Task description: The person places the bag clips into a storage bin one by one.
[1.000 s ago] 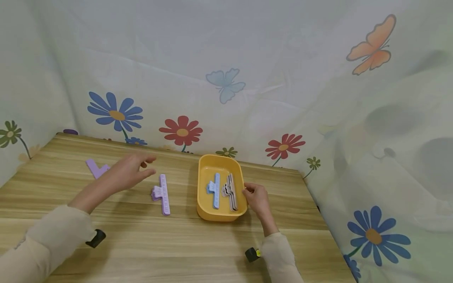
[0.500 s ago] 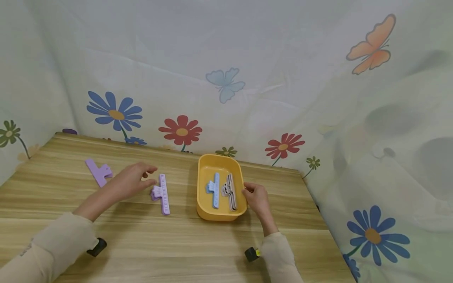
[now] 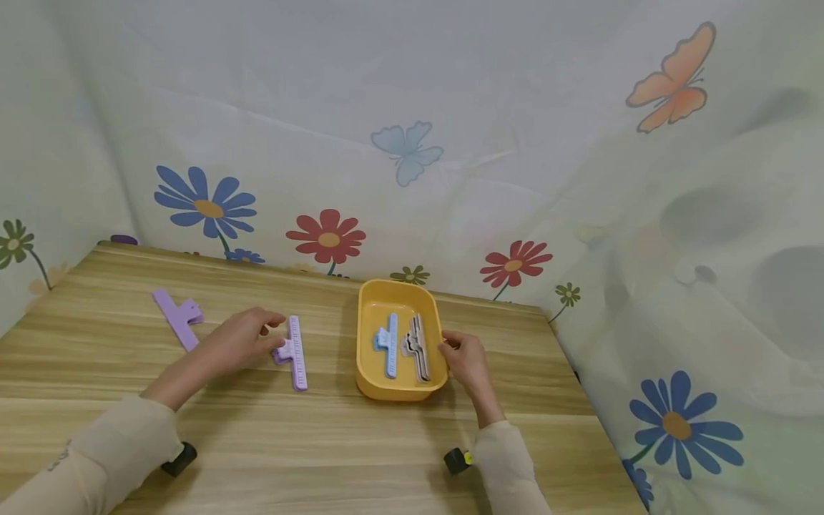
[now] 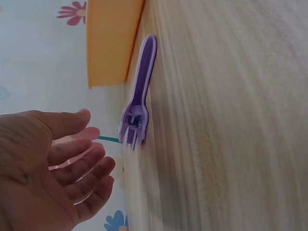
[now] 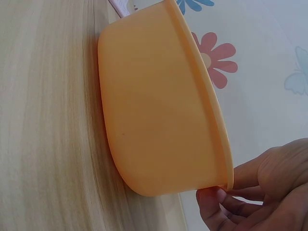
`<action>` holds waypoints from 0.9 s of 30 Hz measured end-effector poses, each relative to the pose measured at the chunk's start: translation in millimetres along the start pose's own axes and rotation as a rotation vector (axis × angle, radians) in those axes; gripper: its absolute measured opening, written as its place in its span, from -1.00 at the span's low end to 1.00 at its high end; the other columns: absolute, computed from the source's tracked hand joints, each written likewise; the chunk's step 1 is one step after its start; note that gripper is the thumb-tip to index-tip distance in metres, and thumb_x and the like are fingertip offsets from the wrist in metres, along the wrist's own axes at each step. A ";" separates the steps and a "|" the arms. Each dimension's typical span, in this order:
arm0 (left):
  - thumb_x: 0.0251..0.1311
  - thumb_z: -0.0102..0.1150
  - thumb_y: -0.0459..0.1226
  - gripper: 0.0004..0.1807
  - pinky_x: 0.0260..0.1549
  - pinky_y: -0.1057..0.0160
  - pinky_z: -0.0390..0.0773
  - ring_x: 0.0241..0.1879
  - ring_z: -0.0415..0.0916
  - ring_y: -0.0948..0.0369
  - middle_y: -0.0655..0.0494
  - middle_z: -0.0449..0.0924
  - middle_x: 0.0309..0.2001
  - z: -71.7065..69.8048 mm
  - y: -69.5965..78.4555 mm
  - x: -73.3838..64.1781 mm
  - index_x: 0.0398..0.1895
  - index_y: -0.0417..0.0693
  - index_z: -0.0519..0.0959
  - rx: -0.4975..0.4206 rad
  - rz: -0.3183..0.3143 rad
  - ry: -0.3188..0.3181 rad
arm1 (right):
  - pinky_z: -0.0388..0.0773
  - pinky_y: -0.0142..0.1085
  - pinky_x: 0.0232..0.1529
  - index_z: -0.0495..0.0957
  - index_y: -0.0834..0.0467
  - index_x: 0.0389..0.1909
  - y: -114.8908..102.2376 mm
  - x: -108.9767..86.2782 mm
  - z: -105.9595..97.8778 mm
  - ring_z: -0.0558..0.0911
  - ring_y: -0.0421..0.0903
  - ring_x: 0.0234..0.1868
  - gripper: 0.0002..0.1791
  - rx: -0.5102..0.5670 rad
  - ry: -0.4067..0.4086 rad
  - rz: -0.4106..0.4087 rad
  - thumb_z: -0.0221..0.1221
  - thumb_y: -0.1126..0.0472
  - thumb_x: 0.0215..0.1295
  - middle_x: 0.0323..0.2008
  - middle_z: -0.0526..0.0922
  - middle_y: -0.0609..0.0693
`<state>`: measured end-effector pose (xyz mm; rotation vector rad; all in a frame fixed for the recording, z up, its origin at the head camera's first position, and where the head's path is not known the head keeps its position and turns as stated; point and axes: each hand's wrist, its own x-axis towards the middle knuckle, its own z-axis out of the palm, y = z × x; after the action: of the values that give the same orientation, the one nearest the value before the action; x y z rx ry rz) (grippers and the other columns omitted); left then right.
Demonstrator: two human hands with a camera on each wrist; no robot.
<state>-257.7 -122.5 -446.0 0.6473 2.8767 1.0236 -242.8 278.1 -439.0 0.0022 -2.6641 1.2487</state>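
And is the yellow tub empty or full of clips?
Neither: the yellow tub holds a light-blue clip and at least one grey clip, with bare space showing around them.

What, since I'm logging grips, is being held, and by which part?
The right hand pinches the yellow bin by its rim; the left hand holds nothing.

Place: a small booth-like corner, its cloth (image 3: pixel 270 86) enclosing a desk (image 3: pixel 309 458); whether home, studio or office lies beyond cannot be told.
Cloth sides: pale, wrinkled, rising behind the desk's far edge and along its left and right edges.
Prints: blue flowers (image 3: pixel 208 209), red flowers (image 3: pixel 329 239), an orange butterfly (image 3: pixel 682 68), a pale blue butterfly (image 3: pixel 407 152).
Desk top: streaked wood grain.
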 end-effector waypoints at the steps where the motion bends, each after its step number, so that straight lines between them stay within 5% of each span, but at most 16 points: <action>1: 0.35 0.30 -0.26 -0.50 -0.01 -0.21 0.62 0.01 0.61 -0.20 -0.37 0.61 0.09 1.2 -0.7 0.6 0.21 -0.47 0.54 -0.003 -0.007 -0.005 | 0.51 -0.43 -0.45 0.64 0.51 0.04 0.2 0.0 0.1 0.57 -0.14 -0.39 -0.68 -0.001 0.000 -0.001 0.25 0.47 0.30 -0.33 0.70 0.20; 16: 0.33 0.33 -0.27 -0.49 0.02 -0.26 0.59 0.04 0.62 -0.23 -0.38 0.60 0.09 14.8 -7.8 0.8 0.21 -0.48 0.54 0.013 -0.037 -0.052 | 0.48 -0.45 -0.49 0.64 0.51 0.04 -0.5 -0.7 0.4 0.54 -0.16 -0.42 -0.69 0.019 -0.001 0.016 0.24 0.48 0.30 -0.35 0.69 0.19; 27: 0.24 0.41 -0.28 -0.54 -0.19 -0.07 0.56 -0.25 0.47 0.05 -0.10 0.62 -0.22 19.4 -7.3 1.4 0.10 -0.45 0.61 0.065 0.002 -0.035 | 0.48 -0.44 -0.47 0.63 0.52 0.06 0.6 0.1 0.3 0.54 -0.15 -0.39 -0.68 0.016 -0.008 0.012 0.24 0.47 0.30 -0.34 0.68 0.20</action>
<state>-258.8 -115.5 -465.5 0.6650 2.8902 0.9135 -243.0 278.2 -439.6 -0.0066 -2.6646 1.2760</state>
